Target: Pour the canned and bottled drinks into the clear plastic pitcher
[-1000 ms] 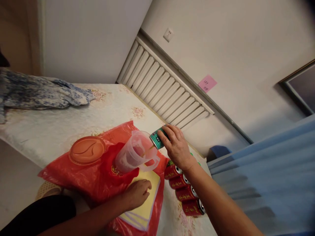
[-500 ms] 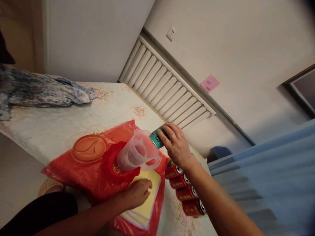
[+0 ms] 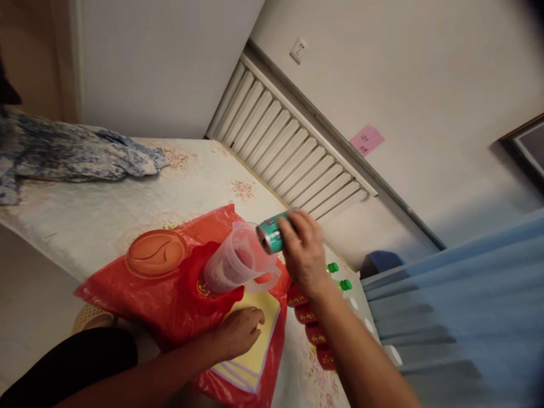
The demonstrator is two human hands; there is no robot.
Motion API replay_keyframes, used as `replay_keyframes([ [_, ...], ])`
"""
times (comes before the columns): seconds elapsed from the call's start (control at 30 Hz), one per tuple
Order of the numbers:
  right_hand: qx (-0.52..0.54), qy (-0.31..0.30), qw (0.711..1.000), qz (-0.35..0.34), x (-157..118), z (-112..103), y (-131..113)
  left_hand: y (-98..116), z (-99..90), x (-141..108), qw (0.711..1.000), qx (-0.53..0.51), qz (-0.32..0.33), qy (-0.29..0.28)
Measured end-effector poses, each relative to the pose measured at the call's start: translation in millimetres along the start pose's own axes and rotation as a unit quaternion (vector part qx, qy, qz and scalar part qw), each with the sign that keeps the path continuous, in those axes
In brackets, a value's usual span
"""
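Translucent handled jug (image 3: 225, 266): upright, open-topped | green can (image 3: 271, 234): tilted, beside jug rim | yellow cloth (image 3: 251, 360): flat, near jug

Green can (image 3: 268, 235): far end hidden by right grip (image 3: 302, 243). Red cans (image 3: 306, 314), bottles (image 3: 345, 285): partly behind right forearm (image 3: 355, 340). Patterned cloth (image 3: 76, 150): cut off, left edge. Picture frame (image 3: 525, 163): cut off, right edge. Pink note (image 3: 368, 140): writing too small to confirm.

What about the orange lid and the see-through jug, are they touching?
Apart. The head view shows red plastic in the gap between the orange lid and the see-through jug.
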State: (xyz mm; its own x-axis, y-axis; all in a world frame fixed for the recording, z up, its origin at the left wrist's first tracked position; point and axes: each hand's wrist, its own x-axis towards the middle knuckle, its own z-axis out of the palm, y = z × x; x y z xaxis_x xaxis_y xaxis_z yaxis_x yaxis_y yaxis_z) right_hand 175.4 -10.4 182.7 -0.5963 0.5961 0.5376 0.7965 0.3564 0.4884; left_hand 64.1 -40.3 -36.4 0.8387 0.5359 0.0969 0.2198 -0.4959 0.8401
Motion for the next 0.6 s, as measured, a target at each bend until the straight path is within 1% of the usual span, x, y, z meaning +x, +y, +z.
replay_keyframes([
  [0.07, 0.009, -0.043, 0.999, -0.025, -6, 11, -3, 1, -0.2, 0, 1.000, 0.000, -0.002, -0.001],
  [0.13, 0.009, -0.065, 0.998, -0.024, -10, 18, -4, 1, -0.1, -1, 1.000, 0.000, -0.001, -0.003],
  [0.27, 0.028, -0.048, 0.998, 0.029, -13, 20, -2, 0, 0.0, -2, 1.000, 0.001, -0.003, -0.007],
  [0.33, 0.076, -0.048, 0.994, 0.067, -15, 21, 0, 0, 0.7, -2, 1.000, 0.002, -0.005, -0.007],
  [0.4, 0.149, -0.044, 0.979, 0.132, -20, 25, 5, -2, 2.0, -3, 1.000, 0.001, -0.005, -0.008],
  [0.43, 0.191, -0.038, 0.965, 0.179, -23, 28, 9, -2, 2.8, -3, 1.000, -0.003, -0.005, -0.008],
  [0.47, 0.235, -0.028, 0.943, 0.233, -27, 33, 14, -3, 3.7, -4, 1.000, -0.009, -0.005, -0.008],
  [0.5, 0.281, -0.019, 0.914, 0.292, -32, 39, 20, -4, 4.5, -4, 1.000, -0.016, -0.005, -0.007],
  [0.57, 0.369, -0.006, 0.837, 0.404, -41, 54, 33, -5, 5.7, -6, 0.999, -0.031, -0.009, -0.006],
  [0.6, 0.407, -0.005, 0.796, 0.448, -46, 64, 38, -5, 6.0, -6, 0.999, -0.034, -0.012, -0.007],
])
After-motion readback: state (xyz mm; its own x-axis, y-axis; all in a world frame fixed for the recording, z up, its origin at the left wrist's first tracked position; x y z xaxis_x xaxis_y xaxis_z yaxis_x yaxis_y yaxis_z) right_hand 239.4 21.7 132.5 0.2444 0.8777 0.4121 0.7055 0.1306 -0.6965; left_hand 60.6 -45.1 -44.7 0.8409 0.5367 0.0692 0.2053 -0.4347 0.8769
